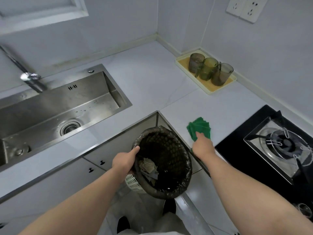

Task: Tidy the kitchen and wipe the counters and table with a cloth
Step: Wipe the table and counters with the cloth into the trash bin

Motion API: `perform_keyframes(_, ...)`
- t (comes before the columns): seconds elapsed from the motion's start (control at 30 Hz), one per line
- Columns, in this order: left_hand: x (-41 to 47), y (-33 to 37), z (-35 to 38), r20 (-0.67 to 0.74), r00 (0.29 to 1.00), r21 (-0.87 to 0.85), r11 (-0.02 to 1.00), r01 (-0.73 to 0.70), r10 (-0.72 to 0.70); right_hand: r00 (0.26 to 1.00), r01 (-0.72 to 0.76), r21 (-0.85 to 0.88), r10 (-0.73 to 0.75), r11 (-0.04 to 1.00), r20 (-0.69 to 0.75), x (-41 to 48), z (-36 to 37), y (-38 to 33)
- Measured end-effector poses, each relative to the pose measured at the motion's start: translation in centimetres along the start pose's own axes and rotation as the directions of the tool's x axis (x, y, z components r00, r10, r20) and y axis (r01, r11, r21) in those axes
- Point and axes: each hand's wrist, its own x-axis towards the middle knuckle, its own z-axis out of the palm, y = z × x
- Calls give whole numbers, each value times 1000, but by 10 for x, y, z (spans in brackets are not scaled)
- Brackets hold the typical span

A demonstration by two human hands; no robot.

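My left hand [124, 161] grips the rim of a white mesh waste bin [162, 162] lined with a dark bag, held up below the inner corner of the white counter [149, 77]. Crumpled paper scraps lie inside the bin. My right hand [202, 145] holds a folded green cloth [199, 127] against the counter near its front edge, just left of the hob. The fingers are curled over the cloth's near end.
A steel sink [55, 106] with a tap [30, 80] sits to the left. A beige tray [205, 72] with three tinted glass mugs stands by the back-right wall. A black gas hob [274, 146] fills the right side. Wall sockets [246, 7] are above.
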Motion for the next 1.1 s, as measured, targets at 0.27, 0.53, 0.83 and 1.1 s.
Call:
perform_keyframes(0.27, 8, 0, -6, 22, 1000, -32, 999, 17, -16, 966, 53, 242, -111, 969, 232, -23, 14, -32)
perform_keyframes(0.53, -5, 2, -24, 11, 999, 13, 999, -30, 30, 981, 18, 494, -110, 869, 157, -68, -14, -83)
perform_keyframes(0.83, -10, -24, -57, 178, 981, 158, 982, -108, 79, 977, -68, 709, 192, 702, -97, -172, 12, -94)
perform_keyframes(1.1, -40, -56, -35, 383, 923, 230, 964, -135, 38, 823, -318, 848, 567, 424, 25, -244, 51, -36)
